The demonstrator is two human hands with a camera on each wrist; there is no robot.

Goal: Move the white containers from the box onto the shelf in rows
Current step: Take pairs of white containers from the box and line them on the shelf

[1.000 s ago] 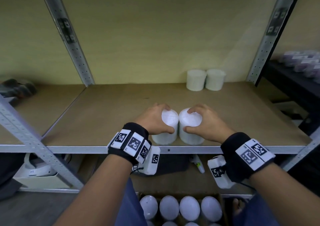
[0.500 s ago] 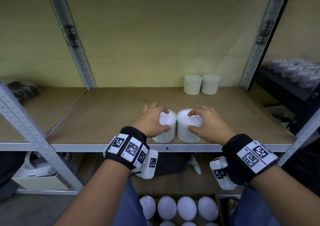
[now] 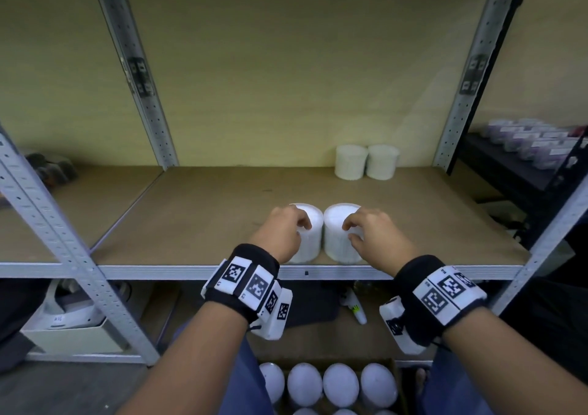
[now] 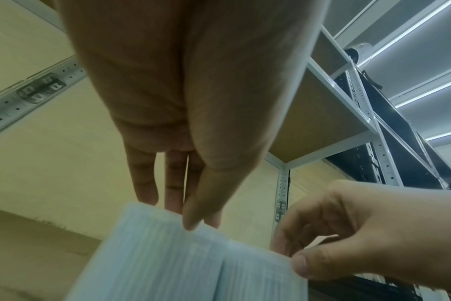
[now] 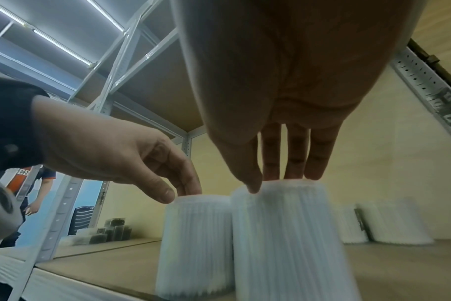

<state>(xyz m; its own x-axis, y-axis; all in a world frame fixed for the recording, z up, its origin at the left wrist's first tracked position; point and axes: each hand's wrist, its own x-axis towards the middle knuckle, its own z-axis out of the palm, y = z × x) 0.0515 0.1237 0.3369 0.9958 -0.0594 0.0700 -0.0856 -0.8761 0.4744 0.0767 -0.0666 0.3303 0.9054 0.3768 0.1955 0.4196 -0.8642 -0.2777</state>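
**Two white tubs at the front of the shelf, fingertips only just on the rims**

So here's the setup. Two white ribbed plastic containers stand upright and touching each other near the front edge of the brown wooden shelf board (image 3: 197, 223). The left hand (image 3: 280, 236) is over the left container (image 3: 310, 239), the right hand (image 3: 378, 239) over the right container (image 3: 337, 239). From the wrist views the fingers (image 5: 294, 154) hang down nearly straight and only the tips and thumb touch the top rims, so each grip looks released rather than clamped around anything. Both containers sit flat on the board.

At the back right of the same shelf there's another pair of white ribbed containers (image 3: 366, 161), side by side against the pale yellow back panel (image 3: 286, 80), well apart from the front pair. The stretch of board between the two pairs is bare.

Other stuff around: perforated grey metal uprights (image 3: 140, 74) on each side, a black rack with purple-ish packs (image 3: 534, 142) off to the right, dark blurry items (image 3: 47, 167) on the neighbouring shelf to the left. Below the shelf, a cardboard box (image 3: 397, 379) holds more white containers (image 3: 340, 384) seen from the top, and there's a small white bottle (image 3: 356, 309) lying on the lower level. Both wrists wear black bands with square-code tags (image 3: 251, 284).
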